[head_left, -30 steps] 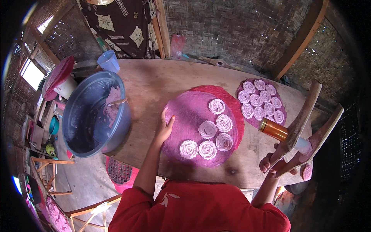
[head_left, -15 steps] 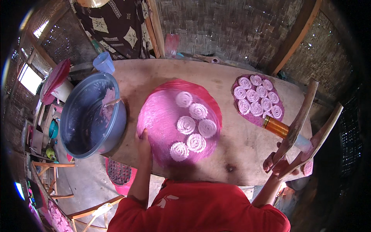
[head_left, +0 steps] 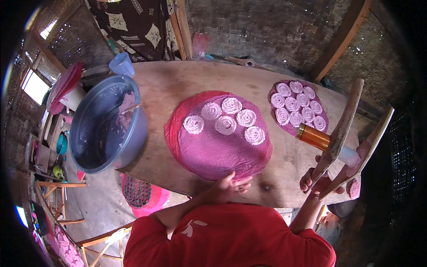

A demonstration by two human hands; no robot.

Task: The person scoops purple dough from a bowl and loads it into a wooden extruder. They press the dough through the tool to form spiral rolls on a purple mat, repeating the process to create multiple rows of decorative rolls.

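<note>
A round pink mat (head_left: 213,155) lies mid-table with several pale pink dough swirls (head_left: 225,125) around its far half. My left hand (head_left: 229,187) is at its near edge, fingers stretched out and thumb touching the rim. My right hand (head_left: 322,182) is closed around the lower end of a wooden press (head_left: 340,133). The press has two long wooden arms, with an orange metal cylinder (head_left: 314,137) sticking out to the left and a pale plunger between the arms. Part of the right hand is hidden behind the wood.
On the left stands a large grey-blue basin (head_left: 95,129) with pink dough (head_left: 126,104) and a stick inside. Behind it is a blue cup (head_left: 121,65). A second mat of swirls (head_left: 299,103) lies at the far right, partly behind the press. A red stool (head_left: 142,196) is below the table.
The round mat has turned counterclockwise, carrying its swirls from the right side to the far side. My left hand has swung from its left edge to the near edge. The press has barely moved.
</note>
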